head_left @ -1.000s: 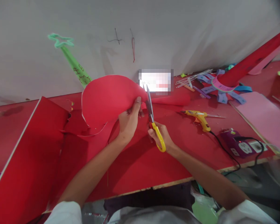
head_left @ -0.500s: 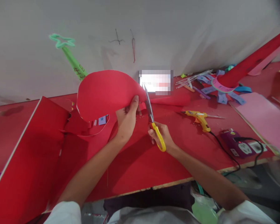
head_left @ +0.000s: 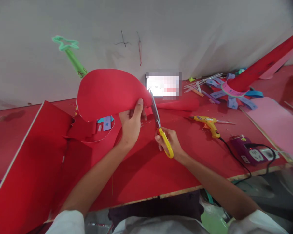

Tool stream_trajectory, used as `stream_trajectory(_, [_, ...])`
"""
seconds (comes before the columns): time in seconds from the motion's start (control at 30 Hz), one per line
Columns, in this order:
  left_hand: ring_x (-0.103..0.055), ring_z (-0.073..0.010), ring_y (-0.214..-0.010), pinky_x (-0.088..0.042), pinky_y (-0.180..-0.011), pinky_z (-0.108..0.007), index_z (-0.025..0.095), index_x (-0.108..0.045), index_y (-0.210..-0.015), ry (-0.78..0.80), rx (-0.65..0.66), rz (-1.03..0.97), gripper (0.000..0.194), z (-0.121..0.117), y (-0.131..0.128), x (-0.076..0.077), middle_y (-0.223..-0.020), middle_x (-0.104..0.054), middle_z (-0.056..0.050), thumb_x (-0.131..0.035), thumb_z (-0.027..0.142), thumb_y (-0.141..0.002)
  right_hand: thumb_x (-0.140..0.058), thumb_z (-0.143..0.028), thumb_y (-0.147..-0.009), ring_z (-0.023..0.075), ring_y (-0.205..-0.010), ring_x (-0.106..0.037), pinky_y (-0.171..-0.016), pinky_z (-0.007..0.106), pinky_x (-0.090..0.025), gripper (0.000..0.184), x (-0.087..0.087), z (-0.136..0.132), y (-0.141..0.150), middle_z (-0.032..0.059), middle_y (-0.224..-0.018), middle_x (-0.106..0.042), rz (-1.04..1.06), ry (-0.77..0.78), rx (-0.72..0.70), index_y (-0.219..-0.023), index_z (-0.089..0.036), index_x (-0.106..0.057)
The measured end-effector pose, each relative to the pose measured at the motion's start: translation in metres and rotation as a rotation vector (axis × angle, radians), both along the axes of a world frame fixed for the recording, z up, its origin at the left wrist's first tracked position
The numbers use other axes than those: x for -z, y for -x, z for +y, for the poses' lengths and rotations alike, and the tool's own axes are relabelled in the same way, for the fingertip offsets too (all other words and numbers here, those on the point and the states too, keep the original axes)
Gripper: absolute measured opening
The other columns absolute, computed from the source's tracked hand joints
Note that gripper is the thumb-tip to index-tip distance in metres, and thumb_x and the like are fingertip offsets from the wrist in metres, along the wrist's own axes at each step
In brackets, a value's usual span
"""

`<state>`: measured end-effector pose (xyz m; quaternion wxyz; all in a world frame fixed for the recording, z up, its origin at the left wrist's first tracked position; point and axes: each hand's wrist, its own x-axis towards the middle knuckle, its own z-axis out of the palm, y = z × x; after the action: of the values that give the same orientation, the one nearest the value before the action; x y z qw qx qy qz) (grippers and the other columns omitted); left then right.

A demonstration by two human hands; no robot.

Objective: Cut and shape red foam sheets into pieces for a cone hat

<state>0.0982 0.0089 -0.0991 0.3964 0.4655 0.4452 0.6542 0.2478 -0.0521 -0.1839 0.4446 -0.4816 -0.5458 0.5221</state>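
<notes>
A rounded sheet of red paper (head_left: pixel 107 92) is raised above the table, pinched along its lower right edge by my left hand (head_left: pixel 134 122), thumb on top. My right hand (head_left: pixel 169 143) is wrapped round the yellow handles of a pair of scissors (head_left: pixel 157 118). The blades point up, just beside the narrow right end of the red paper. Whether the blades touch the paper I cannot tell. Behind them, a rolled red paper cone (head_left: pixel 179 104) lies on the red table (head_left: pixel 141 172).
To the right lie a yellow glue gun (head_left: pixel 207 123) and a purple power socket (head_left: pixel 249 151) with a black cord. A phone (head_left: pixel 163 85) leans on the wall. A large red board (head_left: pixel 26 169) stands at left. A green cone (head_left: pixel 74 61) rises behind the paper.
My left hand has shifted slightly left and up, carrying the red paper with it and away from the scissors. The right hand and scissors look nearly still.
</notes>
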Motion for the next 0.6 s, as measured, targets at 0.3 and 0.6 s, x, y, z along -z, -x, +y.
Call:
stream_trajectory(0.3, [-0.054,-0.0100,-0.047,-0.046,-0.049,-0.026,0.023,-0.056,-0.064,-0.023,-0.029,0.026,0.050,0.0013,0.0052,-0.0059,-0.055,-0.055,0.005,-0.078,0.056,-0.095,-0.079,-0.087,-0.075,0.0115,-0.033,-0.051,-0.036,0.022,-0.033,0.068,-0.0049,0.0002,0.0010,-0.0067,-0.045,-0.049,0.013,0.013,-0.012,-0.072,-0.024,-0.051])
stream_trajectory(0.6, [-0.050,-0.0098,-0.046,-0.043,-0.048,-0.026,0.022,-0.055,-0.062,-0.058,0.046,0.077,0.053,0.0037,0.0091,-0.0070,-0.054,-0.053,0.004,-0.077,0.058,-0.095,-0.057,-0.101,-0.079,0.0097,-0.046,-0.042,-0.044,0.025,-0.039,0.078,0.0038,0.0042,0.0062,-0.0072,-0.061,-0.047,0.127,-0.060,-0.060,-0.087,-0.024,-0.054])
